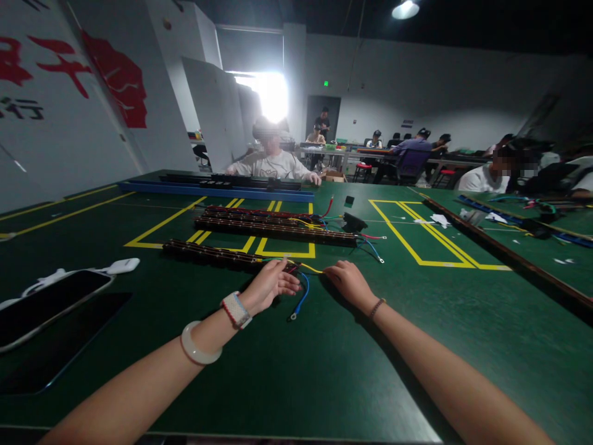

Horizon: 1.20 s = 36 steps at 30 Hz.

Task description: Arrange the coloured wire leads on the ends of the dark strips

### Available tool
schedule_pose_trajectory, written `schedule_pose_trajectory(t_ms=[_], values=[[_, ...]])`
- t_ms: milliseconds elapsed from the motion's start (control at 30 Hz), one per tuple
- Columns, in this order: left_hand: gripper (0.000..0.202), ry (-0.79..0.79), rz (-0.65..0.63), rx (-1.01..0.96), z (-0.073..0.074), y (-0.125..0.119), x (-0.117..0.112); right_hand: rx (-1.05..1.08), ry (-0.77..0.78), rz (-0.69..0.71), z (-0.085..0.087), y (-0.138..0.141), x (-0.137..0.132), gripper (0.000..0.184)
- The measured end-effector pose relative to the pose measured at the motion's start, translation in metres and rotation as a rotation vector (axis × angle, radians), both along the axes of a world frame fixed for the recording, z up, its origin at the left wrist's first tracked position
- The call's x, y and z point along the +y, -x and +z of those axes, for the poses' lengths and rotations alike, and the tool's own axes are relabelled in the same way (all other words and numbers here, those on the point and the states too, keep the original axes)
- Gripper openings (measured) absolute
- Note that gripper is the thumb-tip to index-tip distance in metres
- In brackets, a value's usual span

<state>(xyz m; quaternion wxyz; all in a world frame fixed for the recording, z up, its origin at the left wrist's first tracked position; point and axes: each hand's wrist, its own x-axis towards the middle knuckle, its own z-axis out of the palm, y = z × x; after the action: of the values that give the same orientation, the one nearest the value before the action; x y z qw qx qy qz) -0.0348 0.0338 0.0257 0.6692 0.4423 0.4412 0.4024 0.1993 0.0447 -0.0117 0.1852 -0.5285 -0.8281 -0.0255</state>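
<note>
A long dark rail (208,252) with wires at its right end lies on the green table in front of me. My left hand (273,284) is at that end, fingers stretched out and apart, palm turned to the right. From the same end a yellow wire (311,268) runs to my right hand (347,281), whose fingers are closed on it. A blue wire (304,295) with a ring terminal (292,317) curves down between my hands onto the table.
Behind the rail lie several more dark rails (278,225) with coloured wires. Two phones (55,303) and a white cable with a charger (124,266) are at left. A long brown rail (504,253) crosses the right side. Across the table sits a person (273,162) beside a blue rail (222,190).
</note>
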Motion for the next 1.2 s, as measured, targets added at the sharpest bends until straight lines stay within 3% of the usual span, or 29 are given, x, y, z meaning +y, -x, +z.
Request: schedule_pose_trajectory(t_ms=[100,167,267,333,400,467,567,700,833,1033,1200], values=[[0.023,-0.084,0.018,0.046,-0.001,-0.008,0.008,0.007,-0.007,0.005,-0.001,0.000,0.000,0.024],[0.028,-0.202,-0.038,0.231,0.000,-0.015,0.013,0.008,-0.010,0.010,-0.002,0.000,0.001,0.023],[0.030,-0.549,-0.164,0.698,0.000,-0.026,0.015,0.018,-0.022,0.015,-0.004,0.000,0.001,0.022],[0.027,-0.831,-0.204,1.038,-0.002,-0.032,0.013,0.023,-0.019,0.018,-0.004,0.000,0.001,0.019],[0.024,-1.013,-0.234,1.306,-0.004,-0.037,0.008,0.024,-0.007,0.021,-0.003,0.000,0.000,0.019],[0.026,-1.061,-0.274,1.458,-0.007,-0.040,0.003,0.015,-0.007,0.016,-0.002,0.001,-0.001,0.023],[0.036,-0.985,-0.270,1.524,-0.010,-0.040,-0.005,-0.006,-0.011,-0.001,0.004,0.003,-0.002,0.031],[0.035,-0.809,-0.177,1.399,-0.013,-0.036,-0.011,-0.010,0.041,0.016,0.013,0.005,-0.003,0.035],[0.030,-0.661,-0.184,1.060,-0.017,-0.033,-0.006,0.020,0.176,0.033,0.018,0.009,-0.004,0.038],[0.027,-0.193,-0.361,0.538,-0.022,-0.035,0.004,0.134,0.386,0.017,0.016,0.015,-0.006,0.017],[0.018,0.021,-0.327,0.187,-0.021,-0.037,0.001,0.174,0.358,-0.039,0.019,0.017,-0.007,0.007]])
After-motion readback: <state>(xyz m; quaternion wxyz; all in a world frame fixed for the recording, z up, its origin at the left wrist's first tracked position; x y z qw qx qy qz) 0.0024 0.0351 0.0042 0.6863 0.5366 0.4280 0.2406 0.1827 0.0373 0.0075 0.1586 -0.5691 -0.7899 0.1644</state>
